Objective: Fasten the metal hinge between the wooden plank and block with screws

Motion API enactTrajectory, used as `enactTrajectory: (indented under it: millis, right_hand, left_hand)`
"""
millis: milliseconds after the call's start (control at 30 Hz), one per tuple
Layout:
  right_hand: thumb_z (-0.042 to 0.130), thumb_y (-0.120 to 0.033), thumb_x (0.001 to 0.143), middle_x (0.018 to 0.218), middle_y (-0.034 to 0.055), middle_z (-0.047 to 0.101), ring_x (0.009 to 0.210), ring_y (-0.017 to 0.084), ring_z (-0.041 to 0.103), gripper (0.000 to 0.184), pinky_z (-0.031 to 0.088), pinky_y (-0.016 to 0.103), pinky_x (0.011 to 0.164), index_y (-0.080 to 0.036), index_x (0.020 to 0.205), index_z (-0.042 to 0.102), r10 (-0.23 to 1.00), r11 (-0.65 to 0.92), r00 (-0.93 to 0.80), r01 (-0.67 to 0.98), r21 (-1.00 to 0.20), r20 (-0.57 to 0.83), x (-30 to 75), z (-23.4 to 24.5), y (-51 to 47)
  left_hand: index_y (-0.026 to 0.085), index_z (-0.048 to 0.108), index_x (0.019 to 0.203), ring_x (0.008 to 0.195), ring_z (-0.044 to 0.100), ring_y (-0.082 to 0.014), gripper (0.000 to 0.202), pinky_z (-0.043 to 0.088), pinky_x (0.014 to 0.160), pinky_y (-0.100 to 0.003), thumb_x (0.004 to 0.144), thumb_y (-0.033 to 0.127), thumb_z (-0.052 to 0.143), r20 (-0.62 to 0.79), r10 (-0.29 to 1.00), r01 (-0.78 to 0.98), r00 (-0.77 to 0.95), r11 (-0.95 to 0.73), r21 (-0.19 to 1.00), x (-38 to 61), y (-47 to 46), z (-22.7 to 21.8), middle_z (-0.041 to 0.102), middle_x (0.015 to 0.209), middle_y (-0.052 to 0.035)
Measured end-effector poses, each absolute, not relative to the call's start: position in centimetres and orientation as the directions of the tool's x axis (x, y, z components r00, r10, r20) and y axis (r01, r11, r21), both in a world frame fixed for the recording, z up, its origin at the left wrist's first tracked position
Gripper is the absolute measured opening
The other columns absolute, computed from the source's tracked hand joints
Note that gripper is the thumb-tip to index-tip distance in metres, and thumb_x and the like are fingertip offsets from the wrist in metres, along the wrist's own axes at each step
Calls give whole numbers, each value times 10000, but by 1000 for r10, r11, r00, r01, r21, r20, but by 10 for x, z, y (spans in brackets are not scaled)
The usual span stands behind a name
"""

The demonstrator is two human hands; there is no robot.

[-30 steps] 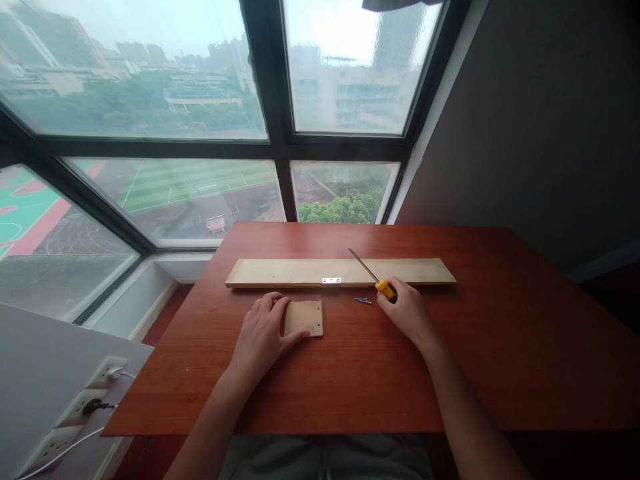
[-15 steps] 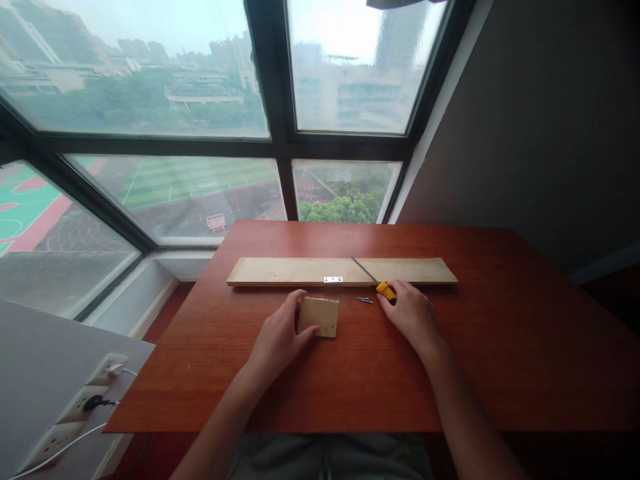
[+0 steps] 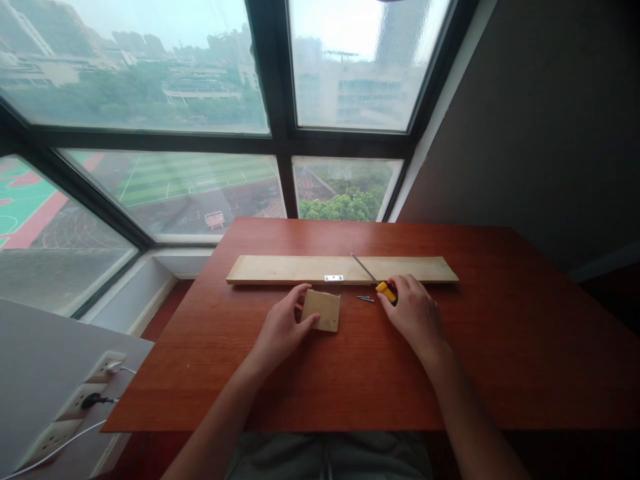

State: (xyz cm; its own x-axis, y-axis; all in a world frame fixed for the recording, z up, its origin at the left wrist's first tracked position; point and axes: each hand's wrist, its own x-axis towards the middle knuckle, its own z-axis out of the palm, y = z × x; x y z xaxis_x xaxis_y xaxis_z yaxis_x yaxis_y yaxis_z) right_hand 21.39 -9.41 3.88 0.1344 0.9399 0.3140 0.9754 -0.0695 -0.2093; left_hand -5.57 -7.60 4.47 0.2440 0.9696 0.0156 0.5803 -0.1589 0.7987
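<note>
My left hand grips a small, nearly square wooden block by its left side, thumb on the near face. A small hole shows near its lower right corner. In my right hand is a screwdriver with a yellow and black handle, fingers closed round it. Its shaft points up and left, its tip over a long pale wooden board lying across the table. A small metal plate with holes sits at the board's near edge. Between my hands lie a few screws.
The reddish-brown table spreads under everything, its near edge at my lap. Beyond it stand large windows with a dark frame. A grey wall rises at the right. Wall sockets with plugged-in cables are at the lower left.
The wooden block has tilted slightly clockwise and risen a little in my left hand. My right hand stays on the screwdriver with hardly any shift.
</note>
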Motion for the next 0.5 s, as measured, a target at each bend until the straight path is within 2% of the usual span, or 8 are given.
enactTrajectory:
  millis: [100,167,233,333,500]
  right_hand:
    - [633,-270,879,1036,48,636,968,205,583,152,441,283,744,-208,1013,597,935,28,38,983,-182,352,209,43,-93]
    - [568,-229,920,1018,35,649,971,195,595,94,445,276,742,-221,1000,616,945,98,-52,987,-127,322,203,48,-93]
    - [489,-212,959,990,27,663,953,195,620,151,443,273,681,-231,958,639,967,128,-117,991,-37,228,194,54,-93]
    - [403,-176,978,999,64,682,865,204,670,256,434,271,588,-200,930,653,993,107,-111,990,88,32,180,64,-91]
    - [395,-32,912,894,135,716,810,242,717,309,473,279,590,-129,893,688,990,110,-99,987,117,-101,164,71,-83]
  left_hand:
    - [183,525,1277,849,643,-197,518,501,729,-304,782,277,644,13,969,574,246,-156,804,-54,-75,45,698,1050,-76]
    - [181,528,1257,836,641,-196,480,503,728,-308,800,288,628,13,968,566,250,-157,810,-54,-75,45,697,1019,-74]
    - [174,527,1244,824,640,-195,448,508,727,-311,821,302,608,14,966,547,258,-158,822,-54,-75,43,693,975,-71]
    - [164,529,1233,821,641,-194,424,515,732,-313,842,317,588,16,963,519,269,-159,840,-54,-74,39,685,936,-68]
    - [160,534,1270,835,646,-194,467,530,749,-315,839,330,597,33,967,491,252,-157,857,-54,-72,35,673,923,-64]
